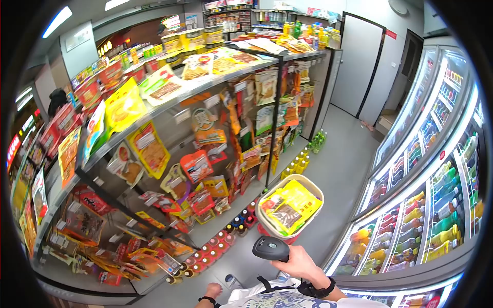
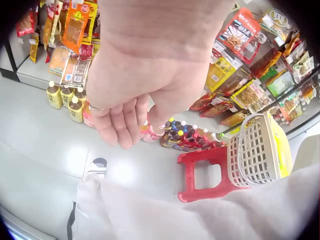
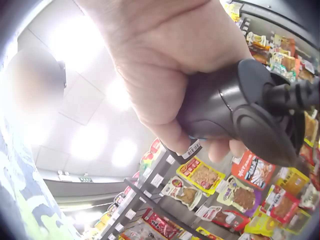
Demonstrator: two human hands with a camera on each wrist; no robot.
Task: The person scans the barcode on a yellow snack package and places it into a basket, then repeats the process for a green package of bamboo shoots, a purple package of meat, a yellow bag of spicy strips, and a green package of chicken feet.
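Note:
My right hand (image 1: pixel 300 264) grips a black handheld barcode scanner (image 1: pixel 271 249), its head pointing toward the shelves. The right wrist view shows the fingers wrapped round the scanner's handle (image 3: pixel 205 105), and a thick ribbed cord (image 3: pixel 295 96) comes off its end. Low at my side hangs my left hand (image 1: pixel 213 291); in the left wrist view its fingers (image 2: pixel 120 125) are loosely bent and hold nothing. Ahead of the scanner stands a cream plastic basket (image 2: pixel 255 150) with a yellow snack packet (image 1: pixel 295 197) lying in it. A red stool (image 2: pixel 184 175) is beneath the basket.
On the left, a long shelf rack (image 1: pixel 179 97) carries hanging snack packets, with more packets on top. Rows of bottles (image 1: pixel 213 251) line the floor along its foot. Lit glass-door drink fridges (image 1: pixel 411 205) run along the right. A grey aisle floor (image 1: pixel 341 149) leads to a door (image 1: pixel 356 61).

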